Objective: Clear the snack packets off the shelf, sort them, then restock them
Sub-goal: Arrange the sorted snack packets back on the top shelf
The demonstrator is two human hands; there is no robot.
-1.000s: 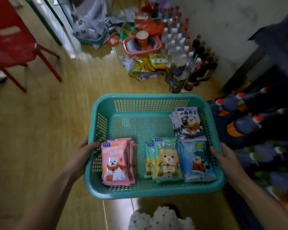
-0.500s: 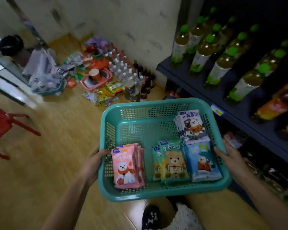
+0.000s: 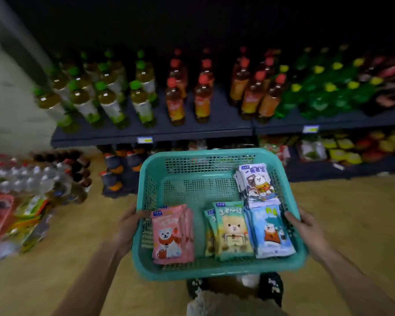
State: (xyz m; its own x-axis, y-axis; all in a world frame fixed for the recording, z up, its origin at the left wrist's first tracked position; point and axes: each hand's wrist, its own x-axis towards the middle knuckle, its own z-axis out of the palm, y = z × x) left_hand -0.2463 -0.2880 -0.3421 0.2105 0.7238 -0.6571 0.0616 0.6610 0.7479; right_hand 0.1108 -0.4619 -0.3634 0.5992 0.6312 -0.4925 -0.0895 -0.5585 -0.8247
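Before a dark shelf (image 3: 192, 131) lined with drink bottles (image 3: 175, 103), a person holds a teal plastic basket (image 3: 203, 153) level between both hands — a grip that seems meant to stop the sorted stacks sliding together. The left hand (image 3: 129, 226) and right hand (image 3: 306, 226) each clamp an opposite side wall, thumbs hooked over the rim, the other fingers hidden underneath. Inside the perforated, round-cornered basket lie the flat, glossy snack packets, grouped by colour: pink packets (image 3: 169, 236) at left, green packets (image 3: 232, 233) and blue packets (image 3: 271, 231) touching at right, white packets (image 3: 257, 181) behind them. Sorting looks finished — restocking appears to be next.
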